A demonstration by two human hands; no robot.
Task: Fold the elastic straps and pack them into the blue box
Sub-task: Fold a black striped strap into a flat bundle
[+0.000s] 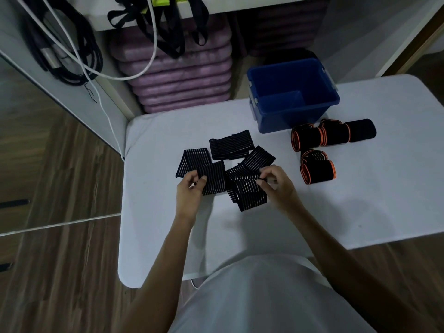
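A long black elastic strap with white stripes (240, 169) lies in loose zigzag folds on the white table (336, 212). My left hand (192, 191) pinches a folded section of it near the left. My right hand (276, 186) pinches another section at the right. The blue box (293, 111) stands open at the far side of the table, and nothing shows inside it. Three folded black straps with orange edges (319, 138) lie to its front right.
Purple cushions (177, 75) are stacked under a shelf behind the table. Black straps and white cables (79, 56) hang at the far left. Wooden floor surrounds the table. My light-clothed torso fills the bottom of the view.
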